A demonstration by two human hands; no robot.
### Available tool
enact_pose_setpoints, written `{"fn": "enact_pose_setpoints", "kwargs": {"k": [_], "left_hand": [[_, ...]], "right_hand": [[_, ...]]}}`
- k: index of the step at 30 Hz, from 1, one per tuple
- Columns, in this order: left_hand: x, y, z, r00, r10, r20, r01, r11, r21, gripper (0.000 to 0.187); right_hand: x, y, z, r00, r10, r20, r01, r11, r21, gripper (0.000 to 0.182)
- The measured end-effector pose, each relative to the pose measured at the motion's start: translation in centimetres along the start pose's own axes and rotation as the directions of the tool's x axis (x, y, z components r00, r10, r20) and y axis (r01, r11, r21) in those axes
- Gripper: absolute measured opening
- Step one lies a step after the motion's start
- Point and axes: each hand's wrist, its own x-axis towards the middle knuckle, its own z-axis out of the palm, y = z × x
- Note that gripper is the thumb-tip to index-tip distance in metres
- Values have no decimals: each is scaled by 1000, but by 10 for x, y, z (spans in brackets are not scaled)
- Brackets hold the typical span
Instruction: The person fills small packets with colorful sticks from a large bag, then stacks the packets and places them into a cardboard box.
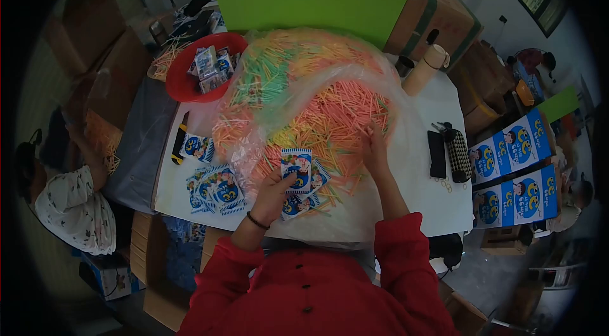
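Observation:
My left hand [270,196] grips a blue and white printed packet [296,170] by its lower left side, thumb on the front. My right hand [374,148] is at the right part of a large heap of thin pink, orange, yellow and green sticks [342,111]. Its fingers are drawn together; whatever is between them is too small to make out. A clear plastic bag [279,108] lies around and partly over the heap. Beneath the held packet are more packets [298,205], and another pile of packets [219,188] lies to the left.
A red bowl [181,82] with small packs stands at the back left, near a yellow-black cutter [181,139]. On the right are a beige bottle [426,70], a phone [437,154] and a checkered pouch [457,155]. Blue cartons [517,193] stand beyond; other people sit at both sides.

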Motion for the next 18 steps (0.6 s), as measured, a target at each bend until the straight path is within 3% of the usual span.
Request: {"fn": "enact_pose_setpoints", "kwargs": {"k": [1,3,4,6,7,9,10,12,13,15,16,18], "left_hand": [[-1,-1,2,1000,-9,9,9,1000,6,21],[-1,0,6,1000,-18,19,18,1000,16,21],[-2,0,6,1000,-19,16,19,1000,9,21],[-7,-1,4,1000,-24,6,24,1000,3,21],[-7,0,3,1000,-10,-19,10,1000,3,20],[-8,1,0,999,12,-48,-12,1000,0,20],[-10,2,-2,998,25,-49,-25,1000,3,20],[-10,1,-6,998,42,-51,-41,999,10,21],[-8,-2,-9,998,30,-46,-30,1000,6,20],[-8,-6,-7,999,14,-39,-14,1000,5,20],[-9,-6,-2,999,5,-34,-5,1000,-2,20],[-10,-6,3,1000,-3,-29,3,1000,-4,20]], "right_hand": [[-10,4,10,1000,2,-4,-2,1000,-3,13],[-23,13,25,913,-409,-9,396,889,-231,16],[-23,16,24,914,-407,-10,394,890,-230,16],[-21,22,18,968,-218,123,236,958,-160,19],[-17,18,13,969,-217,120,235,959,-157,19],[1,5,-4,998,37,50,-28,987,-161,19],[9,6,-8,998,37,54,-28,987,-158,19],[26,10,-14,997,-42,71,74,847,-526,16],[35,17,-13,997,-44,71,75,848,-525,16],[45,36,-9,945,-155,289,320,623,-713,14],[47,32,-6,946,-154,285,317,624,-715,14],[49,23,6,949,-91,302,315,333,-889,14]]}}
